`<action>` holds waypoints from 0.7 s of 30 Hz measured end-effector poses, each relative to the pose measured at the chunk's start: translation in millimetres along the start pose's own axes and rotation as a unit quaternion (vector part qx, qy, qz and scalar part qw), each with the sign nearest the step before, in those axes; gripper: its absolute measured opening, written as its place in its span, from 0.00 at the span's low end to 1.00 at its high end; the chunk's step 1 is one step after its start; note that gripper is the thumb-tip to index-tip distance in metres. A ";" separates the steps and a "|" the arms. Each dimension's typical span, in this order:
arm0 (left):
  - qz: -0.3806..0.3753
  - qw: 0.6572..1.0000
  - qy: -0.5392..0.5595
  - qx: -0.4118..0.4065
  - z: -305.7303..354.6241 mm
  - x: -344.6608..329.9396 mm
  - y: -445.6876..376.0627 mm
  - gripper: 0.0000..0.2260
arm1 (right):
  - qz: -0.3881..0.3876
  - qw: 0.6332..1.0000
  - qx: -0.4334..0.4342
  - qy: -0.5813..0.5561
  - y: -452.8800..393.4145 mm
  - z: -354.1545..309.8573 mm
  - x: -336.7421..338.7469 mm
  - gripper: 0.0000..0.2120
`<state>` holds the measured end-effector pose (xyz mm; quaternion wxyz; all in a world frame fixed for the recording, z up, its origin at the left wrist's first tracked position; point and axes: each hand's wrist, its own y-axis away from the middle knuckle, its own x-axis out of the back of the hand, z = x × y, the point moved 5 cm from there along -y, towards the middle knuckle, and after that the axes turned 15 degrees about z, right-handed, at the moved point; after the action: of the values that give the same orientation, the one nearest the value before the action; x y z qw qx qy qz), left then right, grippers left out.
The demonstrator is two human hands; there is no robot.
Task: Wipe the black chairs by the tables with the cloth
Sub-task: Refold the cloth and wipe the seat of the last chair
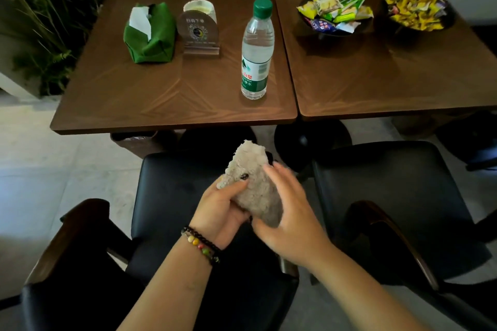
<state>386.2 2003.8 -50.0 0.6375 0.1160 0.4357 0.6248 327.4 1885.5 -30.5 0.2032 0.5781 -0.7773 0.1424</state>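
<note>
I am holding the fuzzy beige cloth [251,185] in both hands, left hand [219,209] gripping its side, right hand [291,215] cupping it, above the left black chair [172,196], near the tables [172,94]

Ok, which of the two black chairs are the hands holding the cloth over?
The left black chair, tucked under the table with the water bottle; the right black chair sits beside the hands.

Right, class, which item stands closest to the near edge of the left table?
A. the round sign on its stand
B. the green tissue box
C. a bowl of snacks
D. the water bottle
D: the water bottle stands nearest the left table's front edge, while the tissue box and round sign sit further back.
</note>
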 end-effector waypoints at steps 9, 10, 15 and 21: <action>0.091 0.986 -0.138 -0.033 37.8 96.8 -102.8 0.11 | 0.097 0.968 -0.222 0.071 -95.1 78.0 -113.2 0.20; 0.121 0.976 -0.176 -0.039 36.3 115.6 -115.6 0.10 | 0.129 0.955 -0.247 0.104 -104.3 91.4 -116.1 0.20; 0.201 0.880 -0.423 -0.078 16.9 209.4 -174.4 0.22 | 0.162 0.937 -0.199 0.236 -133.6 140.5 -152.6 0.21; 0.158 0.670 -0.714 -0.132 -9.2 287.8 -212.7 0.38 | -0.067 0.925 -0.199 0.316 -145.8 213.6 -234.9 0.33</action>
<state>481.5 2217.6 -320.8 0.6543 0.5085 -0.2637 0.4938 493.0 1943.1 -332.6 0.5585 0.5012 -0.6447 0.1459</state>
